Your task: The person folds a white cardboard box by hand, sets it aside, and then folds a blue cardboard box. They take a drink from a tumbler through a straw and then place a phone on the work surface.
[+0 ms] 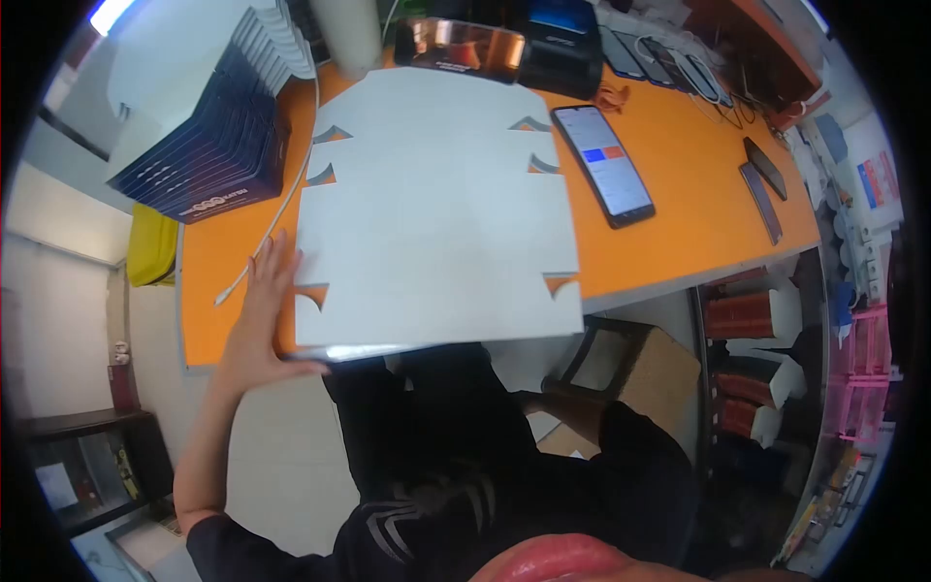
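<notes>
A flat die-cut cardboard blank (436, 213), white side up with notches along both sides, lies on the orange table (669, 252). My left hand (260, 325) rests at its lower left corner, fingers spread along the left side and thumb by the front edge. Below the table edge, on the right of my lap, my right hand (529, 402) is low down, its fingers too dark and small to make out. Near it are pieces of white paper or card (541, 425). A white cable (281, 209) runs beside my left fingers.
Folded dark blue boxes (208, 160) are stacked at the left. A lit phone (603, 165) lies right of the blank, and a black printer-like device (561, 53) stands behind. More phones (669, 66) lie at the back right. A cardboard box (650, 364) sits below the table.
</notes>
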Demonstrator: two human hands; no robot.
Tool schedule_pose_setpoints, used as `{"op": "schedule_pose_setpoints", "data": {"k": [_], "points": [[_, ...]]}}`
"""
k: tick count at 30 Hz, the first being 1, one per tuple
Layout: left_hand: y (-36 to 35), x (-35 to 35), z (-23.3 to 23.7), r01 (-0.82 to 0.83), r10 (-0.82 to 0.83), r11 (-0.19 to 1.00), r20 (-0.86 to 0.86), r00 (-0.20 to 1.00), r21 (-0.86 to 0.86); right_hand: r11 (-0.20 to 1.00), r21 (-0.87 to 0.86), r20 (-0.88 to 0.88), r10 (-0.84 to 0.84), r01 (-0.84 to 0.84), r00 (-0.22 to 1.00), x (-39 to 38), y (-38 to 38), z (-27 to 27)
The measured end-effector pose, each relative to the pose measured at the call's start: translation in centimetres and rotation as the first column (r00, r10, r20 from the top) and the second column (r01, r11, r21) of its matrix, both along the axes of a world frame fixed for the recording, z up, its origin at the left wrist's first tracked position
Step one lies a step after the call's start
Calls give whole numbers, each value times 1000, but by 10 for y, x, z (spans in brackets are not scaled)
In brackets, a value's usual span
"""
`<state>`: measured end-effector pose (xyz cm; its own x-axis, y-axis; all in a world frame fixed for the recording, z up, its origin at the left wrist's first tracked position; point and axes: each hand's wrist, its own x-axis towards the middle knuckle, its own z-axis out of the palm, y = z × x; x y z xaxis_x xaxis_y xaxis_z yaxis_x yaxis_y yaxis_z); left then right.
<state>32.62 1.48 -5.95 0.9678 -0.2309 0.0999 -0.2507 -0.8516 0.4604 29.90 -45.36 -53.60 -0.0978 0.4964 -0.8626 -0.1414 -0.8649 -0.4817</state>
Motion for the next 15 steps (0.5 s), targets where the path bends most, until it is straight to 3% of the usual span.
{"op": "schedule_pose_setpoints", "data": {"k": [2,4,6,7,8,11,14,15], "points": [[4,-1,-6,-70,76,994,74,994,-86,989,72,-48,-125,129,991,18,1,1],[4,-4,-12,-114,127,987,117,985,-112,901,111,-92,-411,420,907,37,7,15],[4,-6,-15,-150,161,986,162,974,-79,674,218,48,-729,706,682,35,22,46],[4,-5,-15,-140,153,986,172,973,-88,577,304,66,-806,758,588,37,36,77],[3,-5,-15,-136,153,986,180,972,-101,477,386,77,-869,790,488,34,52,101],[-1,-6,-13,-144,163,983,179,970,-114,459,539,341,-886,706,315,37,98,42],[-3,-12,-11,-130,146,987,195,970,-89,419,605,369,-901,678,227,47,103,138],[-3,-11,-10,-120,133,990,209,969,-75,450,605,425,-880,657,212,50,103,147]]}}
